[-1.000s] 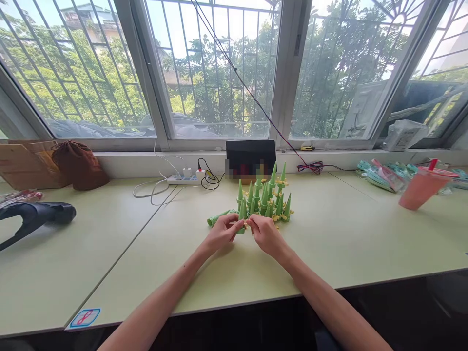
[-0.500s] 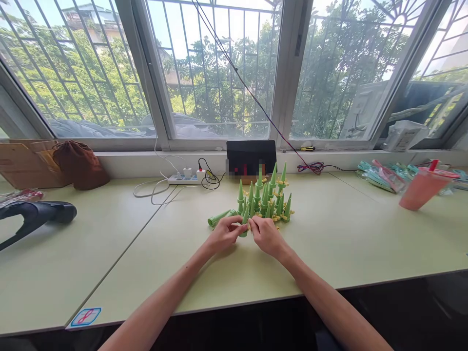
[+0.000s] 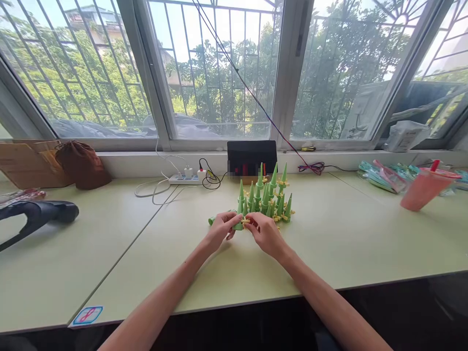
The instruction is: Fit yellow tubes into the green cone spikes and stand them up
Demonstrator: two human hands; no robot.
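My left hand is closed around a green plant watering spike, held point up near the front of a group. A small yellow valve sticks out from the right side of this spike. The thumb and fingers of my right hand pinch the valve's outer end. Just behind my hands, several more green spikes with yellow valves stand upright, close together. Another green piece lies on the table behind my left hand, mostly hidden by it.
A black tablet stands behind the spikes. On the pale table are a power strip with cables, a brown drawstring bag, and a black curved object at left. A pink cup and plastic packets are at right.
The held spike has been raised slightly and shifted left. Its yellow valve now shows between my hands, and my right fingers have opened a little around the valve's end.
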